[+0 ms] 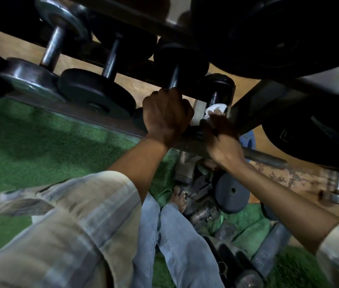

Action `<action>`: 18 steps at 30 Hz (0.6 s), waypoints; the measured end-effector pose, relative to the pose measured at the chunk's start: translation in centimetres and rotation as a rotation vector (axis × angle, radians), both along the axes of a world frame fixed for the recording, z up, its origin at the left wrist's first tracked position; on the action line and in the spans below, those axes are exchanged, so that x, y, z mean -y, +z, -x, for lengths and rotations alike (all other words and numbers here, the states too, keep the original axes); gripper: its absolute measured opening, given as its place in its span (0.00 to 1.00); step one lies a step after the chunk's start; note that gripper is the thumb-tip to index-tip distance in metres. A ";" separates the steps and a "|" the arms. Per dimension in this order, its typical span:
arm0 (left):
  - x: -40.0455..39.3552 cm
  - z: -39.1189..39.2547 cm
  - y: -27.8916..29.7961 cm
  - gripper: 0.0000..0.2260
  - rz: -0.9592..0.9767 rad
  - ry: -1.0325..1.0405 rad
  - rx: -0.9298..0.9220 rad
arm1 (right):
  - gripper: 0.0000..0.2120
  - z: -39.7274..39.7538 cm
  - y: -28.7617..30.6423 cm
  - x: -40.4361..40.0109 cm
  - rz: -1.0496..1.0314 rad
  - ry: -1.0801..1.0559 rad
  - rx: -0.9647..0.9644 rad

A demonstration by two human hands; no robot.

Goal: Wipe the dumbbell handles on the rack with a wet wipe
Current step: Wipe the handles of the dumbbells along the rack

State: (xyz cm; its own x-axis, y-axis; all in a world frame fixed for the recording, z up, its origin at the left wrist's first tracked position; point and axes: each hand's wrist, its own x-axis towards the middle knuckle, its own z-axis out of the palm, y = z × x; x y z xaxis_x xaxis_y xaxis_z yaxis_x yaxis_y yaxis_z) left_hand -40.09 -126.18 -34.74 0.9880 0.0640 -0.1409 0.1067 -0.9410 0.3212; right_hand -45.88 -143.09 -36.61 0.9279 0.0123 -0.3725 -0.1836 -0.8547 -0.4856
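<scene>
Fingers (pixel 210 121) of the right hand (pixel 222 140) pinch the wet wipe (pixel 216 109) against a dumbbell handle (pixel 214 97) whose long axis runs toward twelve o'clock. At nine o'clock, the left hand (pixel 166 115) grips the neighbouring handle (pixel 174 80) on the rack (pixel 66 113); the right is nearer.

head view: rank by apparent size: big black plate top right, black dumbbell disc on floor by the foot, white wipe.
1. big black plate, though it is nearest the camera
2. floor disc
3. wipe, partly hidden by right hand
</scene>
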 end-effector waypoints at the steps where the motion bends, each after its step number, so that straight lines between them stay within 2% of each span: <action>1: 0.0 0.0 0.0 0.13 -0.003 0.000 0.003 | 0.31 0.3 0.2 -0.1 0.059 0.115 0.033; 3: -0.1 0.0 -0.1 0.13 -0.004 -0.002 0.007 | 0.36 -0.7 -0.5 -0.3 0.171 0.223 0.052; 7: -0.1 0.0 -0.2 0.14 -0.012 -0.010 0.011 | 0.40 -4.7 -1.3 -0.4 0.316 0.273 0.050; 10: 0.0 -0.1 -0.2 0.13 -0.015 0.007 -0.008 | 0.47 -6.4 -1.5 -0.3 0.500 0.458 0.036; 15: 0.0 -0.2 -0.1 0.13 -0.012 0.018 -0.010 | 0.57 -7.5 -1.0 -1.7 0.592 0.600 0.034; 16: 0.0 -0.2 0.0 0.13 -0.014 0.022 -0.009 | 0.55 -7.6 -0.8 -2.0 0.598 0.625 0.020; 18: 0.0 -0.1 0.1 0.13 -0.012 0.031 -0.007 | 0.41 -7.4 -0.4 -2.1 0.619 0.683 -0.025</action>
